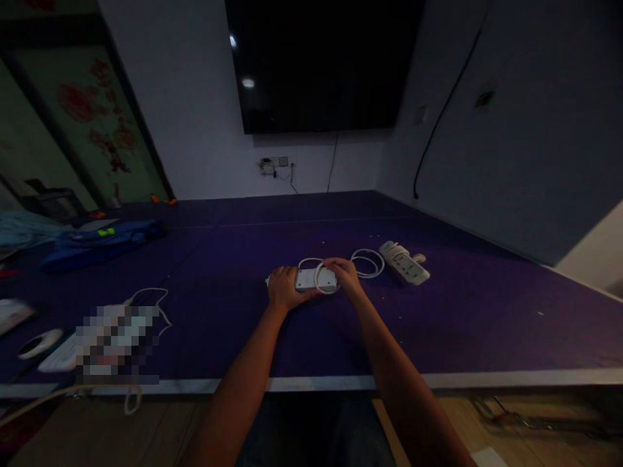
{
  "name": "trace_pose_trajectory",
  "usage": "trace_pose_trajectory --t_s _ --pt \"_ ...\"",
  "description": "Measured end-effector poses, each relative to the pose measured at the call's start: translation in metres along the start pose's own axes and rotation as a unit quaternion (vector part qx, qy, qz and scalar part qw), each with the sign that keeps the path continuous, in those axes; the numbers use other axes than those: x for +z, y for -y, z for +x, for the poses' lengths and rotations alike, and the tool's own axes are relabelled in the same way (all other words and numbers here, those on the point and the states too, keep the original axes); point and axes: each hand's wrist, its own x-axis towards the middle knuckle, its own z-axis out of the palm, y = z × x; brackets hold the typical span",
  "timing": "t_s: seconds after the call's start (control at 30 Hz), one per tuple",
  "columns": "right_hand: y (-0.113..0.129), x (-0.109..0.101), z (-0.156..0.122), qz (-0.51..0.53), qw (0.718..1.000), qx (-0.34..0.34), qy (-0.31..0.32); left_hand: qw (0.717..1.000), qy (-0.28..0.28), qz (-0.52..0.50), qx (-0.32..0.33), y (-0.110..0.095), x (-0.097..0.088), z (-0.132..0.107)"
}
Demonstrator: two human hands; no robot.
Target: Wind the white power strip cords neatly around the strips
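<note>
A white power strip [305, 279] lies in front of me on the purple table, its back with small screw holes facing up. My left hand [283, 287] is wrapped round its left end. At the other end, my right hand [343, 272] pinches the white cord [318, 277], which makes a loop over the strip. More of the cord lies in loose coils [368, 263] just right of my right hand. Farther right rests a second white power strip [405, 263], sockets up, with its cord wound round its far end.
Blue cloth [107, 240] lies on the table [233, 324] at the left. A partly blurred stack with a thin cable [148, 290] and a white oval object [41, 344] sit near left. A large dark screen [321, 65] hangs on the wall above wall sockets [275, 163].
</note>
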Motion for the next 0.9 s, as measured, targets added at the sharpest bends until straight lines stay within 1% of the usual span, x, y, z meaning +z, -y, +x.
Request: trace_pose_trajectory --t_s 0.13,0.2,0.23,0.3,0.37,0.43,0.47,0.53,0.57,0.63,0.73,0.9 --pt "-0.007 -0.006 0.004 0.031 0.998 0.035 0.03 0.997 -0.004 -0.075 0.012 0.001 0.004 0.0" --pt "-0.011 -0.006 0.005 0.018 0.999 0.026 0.044 0.992 -0.008 -0.125 0.002 0.001 0.008 0.0" --pt "-0.012 -0.004 0.005 -0.003 0.999 0.009 0.051 0.989 -0.012 -0.15 -0.012 0.001 0.01 0.0" --pt "-0.016 0.0 0.004 -0.06 0.995 -0.034 0.068 0.978 -0.017 -0.202 -0.055 0.002 0.013 0.001" --pt "-0.017 0.006 0.001 -0.133 0.986 -0.07 0.075 0.961 -0.027 -0.251 -0.114 0.003 0.014 0.002" --pt "-0.017 0.01 -0.002 -0.242 0.962 -0.098 0.075 0.939 -0.054 -0.283 -0.187 0.006 0.012 0.004" --pt "-0.017 0.011 -0.004 -0.304 0.943 -0.112 0.079 0.929 -0.074 -0.285 -0.225 0.007 0.01 0.005" --pt "-0.016 0.012 -0.007 -0.425 0.891 -0.135 0.085 0.912 -0.117 -0.263 -0.293 0.012 0.006 0.006" --pt "-0.017 0.011 -0.007 -0.465 0.87 -0.139 0.082 0.906 -0.135 -0.245 -0.318 0.015 0.004 0.006" --pt "-0.018 0.01 -0.007 -0.515 0.844 -0.141 0.06 0.898 -0.166 -0.207 -0.351 0.02 0.002 0.007" --pt "-0.022 0.007 -0.006 -0.543 0.826 -0.147 0.023 0.892 -0.206 -0.156 -0.371 0.025 0.003 0.007" --pt "-0.022 0.004 -0.006 -0.547 0.824 -0.147 -0.033 0.887 -0.242 -0.101 -0.381 0.028 0.004 0.007"
